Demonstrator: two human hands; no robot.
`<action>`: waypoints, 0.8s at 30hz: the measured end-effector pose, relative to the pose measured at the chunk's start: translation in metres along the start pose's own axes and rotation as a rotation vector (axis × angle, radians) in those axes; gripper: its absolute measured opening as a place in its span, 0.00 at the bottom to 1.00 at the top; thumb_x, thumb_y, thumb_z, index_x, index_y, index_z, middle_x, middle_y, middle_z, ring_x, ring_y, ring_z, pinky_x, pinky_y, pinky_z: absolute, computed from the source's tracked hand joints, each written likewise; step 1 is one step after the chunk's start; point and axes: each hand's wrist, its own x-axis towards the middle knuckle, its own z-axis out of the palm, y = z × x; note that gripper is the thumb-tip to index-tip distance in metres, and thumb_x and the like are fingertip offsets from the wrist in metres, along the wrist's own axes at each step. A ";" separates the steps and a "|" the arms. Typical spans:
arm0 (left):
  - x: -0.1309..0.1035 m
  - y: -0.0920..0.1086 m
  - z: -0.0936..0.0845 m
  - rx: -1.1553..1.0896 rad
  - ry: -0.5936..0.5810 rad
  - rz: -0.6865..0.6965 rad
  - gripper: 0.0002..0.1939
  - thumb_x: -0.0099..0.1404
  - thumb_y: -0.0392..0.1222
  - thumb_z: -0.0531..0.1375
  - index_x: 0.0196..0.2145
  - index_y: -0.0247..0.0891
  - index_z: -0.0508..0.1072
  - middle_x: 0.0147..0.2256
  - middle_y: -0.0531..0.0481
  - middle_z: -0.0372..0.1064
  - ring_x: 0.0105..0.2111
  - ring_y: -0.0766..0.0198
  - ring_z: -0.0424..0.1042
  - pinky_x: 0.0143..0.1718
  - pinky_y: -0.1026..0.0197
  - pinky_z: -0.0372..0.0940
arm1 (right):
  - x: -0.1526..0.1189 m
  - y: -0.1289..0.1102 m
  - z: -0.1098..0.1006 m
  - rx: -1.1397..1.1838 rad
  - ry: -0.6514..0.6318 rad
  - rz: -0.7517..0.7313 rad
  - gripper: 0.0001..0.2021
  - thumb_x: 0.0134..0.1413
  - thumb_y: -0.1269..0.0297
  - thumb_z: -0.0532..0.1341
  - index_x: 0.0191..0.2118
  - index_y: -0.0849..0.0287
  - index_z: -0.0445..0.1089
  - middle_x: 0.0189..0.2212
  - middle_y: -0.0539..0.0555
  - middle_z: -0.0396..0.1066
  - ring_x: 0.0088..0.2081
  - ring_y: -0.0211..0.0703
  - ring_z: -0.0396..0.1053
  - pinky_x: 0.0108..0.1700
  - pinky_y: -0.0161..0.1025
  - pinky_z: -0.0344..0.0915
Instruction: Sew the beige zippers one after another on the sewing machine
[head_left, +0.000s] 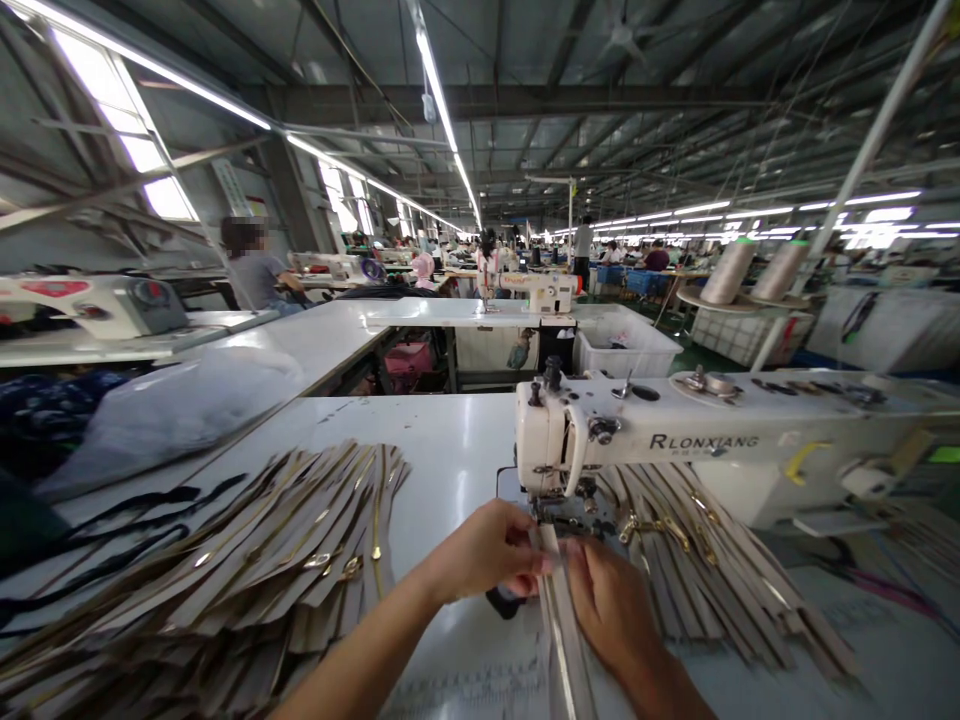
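A beige strip with a gold zipper (559, 640) runs from the needle area of the white sewing machine (637, 430) toward the bottom edge. My left hand (491, 550) pinches the strip's left side just below the presser foot, fingers curled. On the strip's right side lies my right hand (607, 600), its fingers pressed together against the fabric near the needle. Left of my hands spreads a large pile of similar zipper strips (300, 560). More strips with gold sliders (705, 560) lie under and behind the machine arm on the right.
Dark straps (127, 520) and a white plastic bag (187, 410) lie at the left. Two thread cones (729, 272) stand at the right, a white bin (630, 345) beyond the table. A seated person (259, 270) is at the far left, near another sewing machine (97, 305).
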 end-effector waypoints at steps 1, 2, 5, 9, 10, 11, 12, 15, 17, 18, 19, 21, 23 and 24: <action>0.010 -0.010 0.000 0.017 0.075 -0.005 0.21 0.45 0.54 0.69 0.23 0.31 0.71 0.20 0.51 0.69 0.22 0.65 0.69 0.25 0.65 0.65 | -0.001 0.001 0.002 0.031 -0.001 0.004 0.21 0.67 0.61 0.41 0.37 0.59 0.70 0.32 0.55 0.73 0.35 0.42 0.72 0.37 0.35 0.58; 0.020 -0.020 -0.001 0.024 0.123 -0.010 0.21 0.45 0.54 0.68 0.22 0.31 0.71 0.20 0.52 0.68 0.22 0.65 0.68 0.25 0.65 0.65 | -0.001 0.002 0.004 0.053 -0.001 0.007 0.20 0.67 0.61 0.43 0.37 0.59 0.70 0.32 0.55 0.73 0.34 0.42 0.72 0.36 0.35 0.58; 0.037 -0.040 -0.002 0.021 0.176 -0.040 0.18 0.47 0.51 0.66 0.22 0.31 0.69 0.18 0.52 0.67 0.21 0.64 0.67 0.25 0.64 0.64 | -0.001 0.005 0.013 0.062 0.005 0.026 0.13 0.63 0.61 0.50 0.37 0.58 0.70 0.30 0.53 0.72 0.32 0.42 0.70 0.33 0.35 0.57; 0.034 -0.040 0.001 0.300 0.301 -0.050 0.11 0.53 0.43 0.64 0.29 0.33 0.69 0.21 0.53 0.68 0.23 0.62 0.69 0.25 0.64 0.62 | 0.002 0.006 0.021 0.029 0.008 0.043 0.09 0.61 0.66 0.53 0.36 0.58 0.71 0.31 0.52 0.73 0.33 0.43 0.71 0.35 0.35 0.58; 0.031 -0.037 0.002 0.450 0.368 -0.016 0.11 0.54 0.42 0.64 0.32 0.34 0.69 0.22 0.53 0.68 0.24 0.62 0.69 0.26 0.64 0.61 | 0.003 0.005 0.022 0.011 0.007 0.055 0.09 0.60 0.68 0.54 0.35 0.58 0.71 0.31 0.52 0.73 0.33 0.43 0.71 0.35 0.35 0.58; 0.027 -0.034 0.004 0.598 0.420 0.030 0.11 0.55 0.41 0.64 0.35 0.35 0.70 0.23 0.53 0.69 0.25 0.61 0.70 0.27 0.64 0.60 | 0.004 0.004 0.022 -0.009 0.007 0.070 0.08 0.59 0.69 0.54 0.35 0.58 0.71 0.30 0.51 0.73 0.32 0.43 0.71 0.35 0.35 0.58; 0.024 -0.032 0.005 0.725 0.446 0.080 0.11 0.55 0.41 0.64 0.36 0.37 0.71 0.25 0.53 0.70 0.27 0.61 0.70 0.28 0.64 0.60 | 0.004 0.004 0.022 -0.027 0.007 0.085 0.08 0.58 0.71 0.55 0.34 0.58 0.72 0.30 0.51 0.73 0.32 0.43 0.71 0.35 0.35 0.58; 0.019 -0.026 0.008 0.921 0.378 0.173 0.06 0.60 0.38 0.61 0.36 0.44 0.75 0.32 0.53 0.72 0.31 0.63 0.71 0.31 0.65 0.59 | 0.006 0.001 0.020 -0.066 -0.007 0.098 0.09 0.56 0.74 0.57 0.37 0.57 0.73 0.31 0.51 0.73 0.33 0.43 0.72 0.36 0.35 0.59; 0.018 -0.025 0.008 0.981 0.299 0.218 0.08 0.62 0.37 0.59 0.36 0.46 0.77 0.36 0.52 0.71 0.33 0.63 0.71 0.32 0.65 0.60 | 0.007 0.000 0.018 -0.092 -0.021 0.091 0.10 0.56 0.74 0.57 0.38 0.57 0.74 0.32 0.51 0.73 0.34 0.43 0.72 0.37 0.35 0.60; 0.018 -0.025 0.008 1.004 0.267 0.243 0.09 0.63 0.37 0.58 0.37 0.45 0.78 0.37 0.52 0.71 0.34 0.63 0.71 0.32 0.66 0.60 | 0.007 0.000 0.018 -0.103 -0.027 0.087 0.10 0.56 0.74 0.57 0.39 0.57 0.74 0.32 0.51 0.73 0.35 0.43 0.72 0.37 0.35 0.60; 0.019 -0.024 0.008 1.023 0.240 0.267 0.09 0.64 0.37 0.57 0.37 0.44 0.78 0.37 0.51 0.71 0.34 0.63 0.71 0.32 0.66 0.60 | 0.007 0.000 0.017 -0.113 -0.033 0.083 0.10 0.56 0.74 0.57 0.38 0.57 0.74 0.31 0.51 0.73 0.34 0.43 0.72 0.37 0.35 0.61; 0.019 -0.023 0.007 1.055 0.203 0.301 0.10 0.65 0.36 0.56 0.36 0.42 0.78 0.35 0.50 0.71 0.34 0.63 0.71 0.32 0.66 0.60 | 0.008 -0.001 0.016 -0.139 -0.050 0.079 0.10 0.56 0.74 0.57 0.38 0.57 0.75 0.31 0.51 0.72 0.34 0.42 0.72 0.36 0.35 0.61; 0.018 -0.023 0.006 1.085 0.185 0.335 0.10 0.67 0.35 0.54 0.36 0.40 0.77 0.33 0.50 0.70 0.33 0.63 0.70 0.31 0.66 0.60 | 0.008 -0.003 0.015 -0.174 -0.065 0.081 0.10 0.57 0.75 0.57 0.37 0.57 0.75 0.30 0.52 0.72 0.34 0.43 0.72 0.35 0.35 0.61; 0.018 -0.023 0.005 1.098 0.178 0.354 0.11 0.67 0.35 0.54 0.36 0.39 0.76 0.32 0.51 0.70 0.32 0.63 0.70 0.31 0.66 0.59 | 0.008 -0.003 0.015 -0.189 -0.070 0.084 0.10 0.57 0.75 0.56 0.37 0.57 0.75 0.31 0.52 0.72 0.34 0.43 0.72 0.35 0.35 0.61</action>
